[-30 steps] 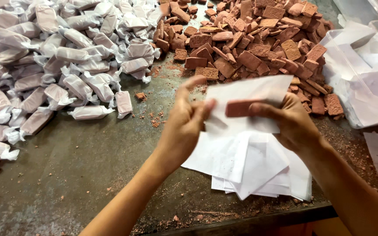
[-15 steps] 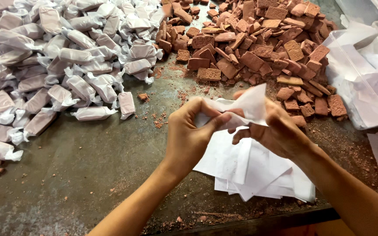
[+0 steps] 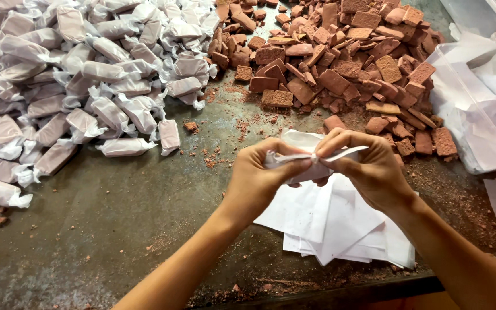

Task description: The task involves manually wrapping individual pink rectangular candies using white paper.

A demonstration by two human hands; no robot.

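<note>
A white paper wrapper (image 3: pixel 311 156), rolled round a piece, is pinched shut between left hand (image 3: pixel 259 178) and right hand (image 3: pixel 368 166), above the paper sheet stack (image 3: pixel 334 224) near the counter's (image 3: pixel 116 229) front edge. Brown blocks (image 3: pixel 340 63) lie beyond, wrapped pieces (image 3: pixel 76 86) at the far left.

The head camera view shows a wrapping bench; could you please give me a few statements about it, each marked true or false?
1. Both hands, left hand and right hand, pinch one white paper-wrapped piece between them. True.
2. The pile of wrapped pieces lies at the right of the picture. False: it lies at the left; the bare brown blocks are heaped at the upper right.
3. A stack of white paper sheets lies on the table under the hands. True.
4. The table is clean. False: brown crumbs are scattered over it.
5. The left hand rests flat on the table. False: it is raised, holding the wrapper.
</note>
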